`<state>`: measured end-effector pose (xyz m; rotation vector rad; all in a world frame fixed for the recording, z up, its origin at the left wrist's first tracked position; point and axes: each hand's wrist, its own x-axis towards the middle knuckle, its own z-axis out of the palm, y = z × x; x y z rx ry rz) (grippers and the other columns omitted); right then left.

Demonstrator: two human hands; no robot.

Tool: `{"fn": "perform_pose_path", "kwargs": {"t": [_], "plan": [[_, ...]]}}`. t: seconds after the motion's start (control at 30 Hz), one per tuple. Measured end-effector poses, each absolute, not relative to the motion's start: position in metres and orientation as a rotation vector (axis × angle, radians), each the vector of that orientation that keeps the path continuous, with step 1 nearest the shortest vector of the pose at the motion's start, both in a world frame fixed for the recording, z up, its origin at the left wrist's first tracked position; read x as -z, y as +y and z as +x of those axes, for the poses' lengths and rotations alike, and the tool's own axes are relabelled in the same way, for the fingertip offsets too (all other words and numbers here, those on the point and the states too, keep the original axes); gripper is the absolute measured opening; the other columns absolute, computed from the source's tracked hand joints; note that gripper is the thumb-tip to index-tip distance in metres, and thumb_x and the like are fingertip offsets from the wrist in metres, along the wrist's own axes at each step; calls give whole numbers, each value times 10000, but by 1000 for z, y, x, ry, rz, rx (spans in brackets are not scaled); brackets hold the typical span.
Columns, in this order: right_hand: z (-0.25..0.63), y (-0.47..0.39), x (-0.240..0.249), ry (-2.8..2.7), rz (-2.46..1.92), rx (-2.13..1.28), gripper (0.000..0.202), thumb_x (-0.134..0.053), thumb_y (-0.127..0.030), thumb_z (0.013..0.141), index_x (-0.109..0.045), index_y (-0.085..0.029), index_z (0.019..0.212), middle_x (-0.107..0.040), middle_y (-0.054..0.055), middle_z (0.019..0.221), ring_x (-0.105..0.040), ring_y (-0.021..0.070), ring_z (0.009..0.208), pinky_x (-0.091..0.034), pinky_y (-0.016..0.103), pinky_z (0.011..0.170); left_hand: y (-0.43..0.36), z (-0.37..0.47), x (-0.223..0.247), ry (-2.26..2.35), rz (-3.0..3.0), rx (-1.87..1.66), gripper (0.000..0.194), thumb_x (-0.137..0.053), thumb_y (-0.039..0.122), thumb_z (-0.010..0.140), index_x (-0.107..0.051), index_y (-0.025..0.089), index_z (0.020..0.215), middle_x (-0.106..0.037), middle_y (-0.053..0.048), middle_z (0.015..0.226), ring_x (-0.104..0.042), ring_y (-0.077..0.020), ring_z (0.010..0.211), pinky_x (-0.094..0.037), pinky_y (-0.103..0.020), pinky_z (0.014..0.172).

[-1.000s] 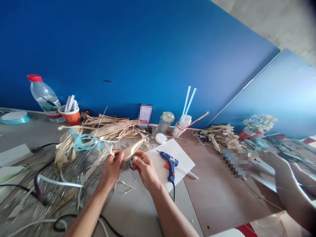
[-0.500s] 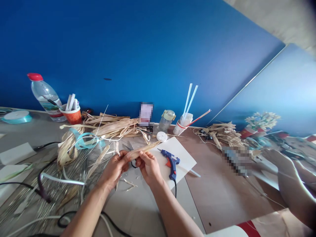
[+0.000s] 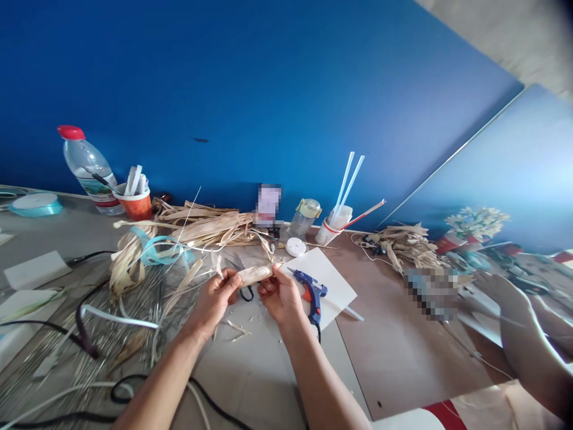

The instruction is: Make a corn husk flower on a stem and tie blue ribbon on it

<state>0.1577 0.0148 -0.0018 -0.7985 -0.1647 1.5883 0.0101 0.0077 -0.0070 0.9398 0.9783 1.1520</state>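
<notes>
A pale, dry husk strip (image 3: pixel 255 274) is stretched between my two hands above the table. My left hand (image 3: pixel 218 297) pinches its left end, and my right hand (image 3: pixel 281 294) pinches its right end. Behind and below the strip lie scissors (image 3: pixel 246 292), partly hidden. To the right of my right hand, a blue glue gun (image 3: pixel 316 294) rests on a white sheet (image 3: pixel 338 291). Beyond my hands is a pile of dry husks (image 3: pixel 210 227).
Thin wires (image 3: pixel 120 322) and cables spread at the left. A bottle (image 3: pixel 89 167), an orange cup (image 3: pixel 135 205), a jar (image 3: pixel 304 218) and a white cup (image 3: pixel 329 232) stand along the blue wall. Another person's arm (image 3: pixel 521 325) reaches in at the right.
My hands have moved apart, with my right hand shifted right along the strip. The strip now lies more level and shows a broader face. The view has shifted slightly.
</notes>
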Motion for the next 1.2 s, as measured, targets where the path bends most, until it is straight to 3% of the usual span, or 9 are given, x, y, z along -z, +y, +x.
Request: {"fn": "perform_pose_path", "kwargs": {"t": [0.2,0.3,0.43,0.53,0.63,0.97,1.2], "plan": [[158,10,-3,-502,-784,-1582,176,-710,-262,672,-560,-173,687,-533,-30,611,-386,74,478,-350,225,503,10,9,-3,952,726,-1238,275,-755,385,630,-563,202,702,-397,90,519,-291,-69,415,-233,-231,437],[163,10,-4,-773,-1090,-1267,93,-621,-256,708,-613,-170,742,-564,-16,670,-418,90,503,-340,236,517,11,7,-4,960,675,-1317,283,-755,369,626,-547,193,702,-407,92,536,-264,-52,406,-220,-223,428],[166,9,-11,-1283,-1538,-648,185,-489,-256,815,-631,-175,728,-606,17,718,-535,150,657,-400,262,643,14,5,2,1007,691,-1393,276,-743,367,648,-547,185,714,-401,94,534,-273,-49,414,-195,-211,418],[158,5,-19,-1665,-1745,-465,174,-506,-254,838,-649,-170,892,-652,78,969,-611,191,821,-430,283,732,16,5,8,1033,701,-1390,299,-742,407,649,-551,182,697,-415,87,540,-292,-51,421,-199,-208,416],[147,2,-23,-1979,-1948,-412,235,-546,-273,830,-620,-160,1022,-628,125,1093,-652,229,851,-459,307,699,19,4,14,1076,715,-1406,314,-746,434,639,-563,186,695,-450,77,541,-323,-62,420,-214,-218,414],[135,14,-19,-2260,-2142,-299,323,-566,-238,814,-576,-139,1121,-654,153,1082,-673,281,920,-487,325,694,23,2,25,1066,768,-1400,322,-737,462,662,-556,196,680,-455,83,497,-330,-71,388,-224,-232,411],[153,12,-21,-2094,-2067,-388,263,-555,-224,795,-623,-152,1038,-705,137,973,-665,260,880,-442,314,683,21,4,17,1028,736,-1424,338,-745,449,651,-541,181,669,-424,87,512,-281,-49,391,-185,-216,401]]}}
